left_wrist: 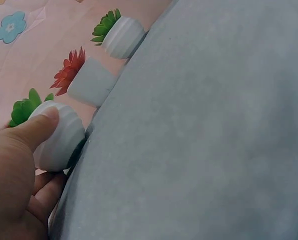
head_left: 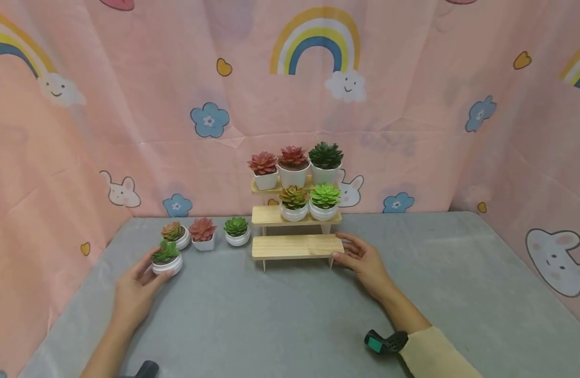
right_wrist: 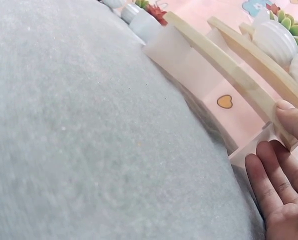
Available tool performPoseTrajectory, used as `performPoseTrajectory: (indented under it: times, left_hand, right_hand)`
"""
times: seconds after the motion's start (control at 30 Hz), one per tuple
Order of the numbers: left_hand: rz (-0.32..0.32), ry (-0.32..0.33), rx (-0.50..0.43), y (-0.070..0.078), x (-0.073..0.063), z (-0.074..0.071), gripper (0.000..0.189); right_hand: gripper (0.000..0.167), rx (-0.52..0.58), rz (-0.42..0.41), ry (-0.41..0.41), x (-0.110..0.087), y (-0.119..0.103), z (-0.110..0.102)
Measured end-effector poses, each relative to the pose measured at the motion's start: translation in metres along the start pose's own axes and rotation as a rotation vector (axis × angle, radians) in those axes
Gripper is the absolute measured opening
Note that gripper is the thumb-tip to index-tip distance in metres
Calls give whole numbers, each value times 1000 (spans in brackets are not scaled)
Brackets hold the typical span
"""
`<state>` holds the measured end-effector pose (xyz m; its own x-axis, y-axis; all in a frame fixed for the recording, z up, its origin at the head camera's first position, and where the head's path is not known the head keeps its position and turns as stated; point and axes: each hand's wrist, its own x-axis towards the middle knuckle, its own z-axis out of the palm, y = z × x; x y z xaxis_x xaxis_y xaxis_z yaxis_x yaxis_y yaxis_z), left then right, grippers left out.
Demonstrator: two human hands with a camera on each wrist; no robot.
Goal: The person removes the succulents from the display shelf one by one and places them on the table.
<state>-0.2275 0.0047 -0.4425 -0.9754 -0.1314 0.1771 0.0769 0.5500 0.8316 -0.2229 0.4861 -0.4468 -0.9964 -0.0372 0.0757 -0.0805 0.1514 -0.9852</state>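
Observation:
At the left, my left hand grips a green potted succulent by its round white ribbed pot, thumb on one side and fingers around the other. In the left wrist view its thumb presses the pot wall, whose base is close to the grey tabletop. My right hand holds the right end of the lowest shelf of a three-tier wooden display stand. The right wrist view shows the thumb on the shelf's edge and the fingers beside the clear leg.
Behind the held pot stand an orange-green succulent, a red one in a square pot and a green one. Red and dark green succulents fill the top tier; a brownish one and a bright green one share the middle tier.

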Motion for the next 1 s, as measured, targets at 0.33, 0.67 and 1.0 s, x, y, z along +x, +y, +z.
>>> performPoseTrajectory:
  times: [0.33,0.67,1.0]
  left_hand:
    - [6,-49,72,3,0,-2,68]
    - [-3,-75,24,3,-1,-3,67]
    - [-44,-70,37,0,0,-2,68]
  right_hand:
    - [59,-1,-6,9,-1,-1,-1]
    - [58,-3,-6,9,0,1,0]
    - [59,-7,-3,14,0,2,0]
